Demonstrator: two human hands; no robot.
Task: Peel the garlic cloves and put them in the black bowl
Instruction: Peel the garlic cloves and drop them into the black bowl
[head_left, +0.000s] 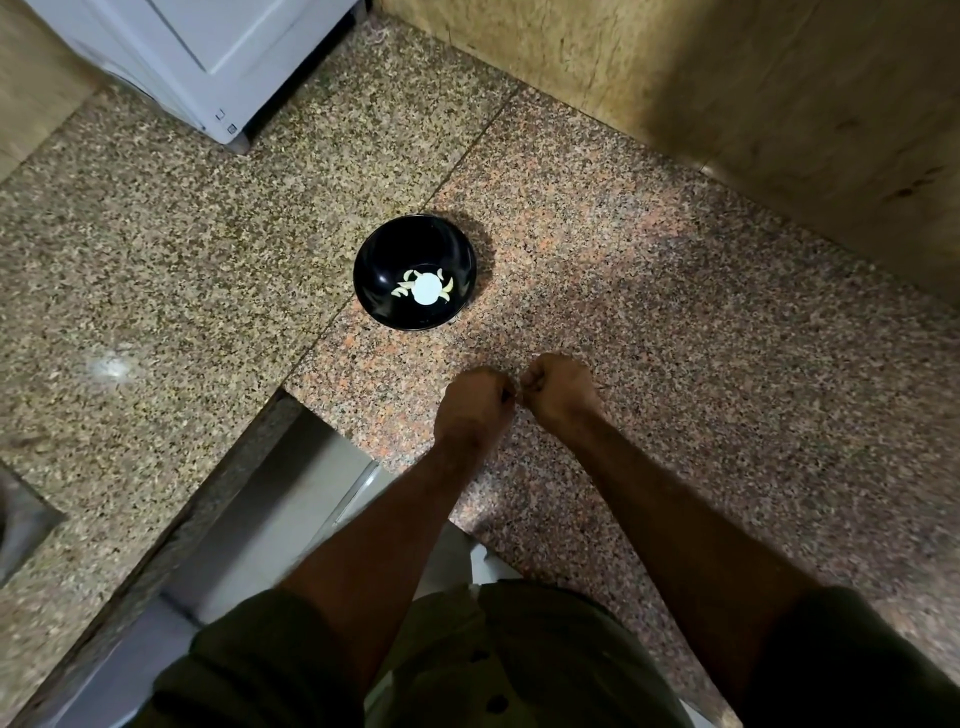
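The black bowl stands on the granite counter, just beyond my hands. Several peeled pale garlic cloves lie at its bottom around a bright white round spot. My left hand and my right hand are held knuckles up, close together, a short way in front of the bowl. Their curled fingertips meet over something small between them. That garlic clove is almost wholly hidden by the fingers.
A white appliance stands at the back left. A tan tiled wall runs along the back right. The counter's front edge cuts in diagonally at my left, with floor below. A metal sink corner shows at far left.
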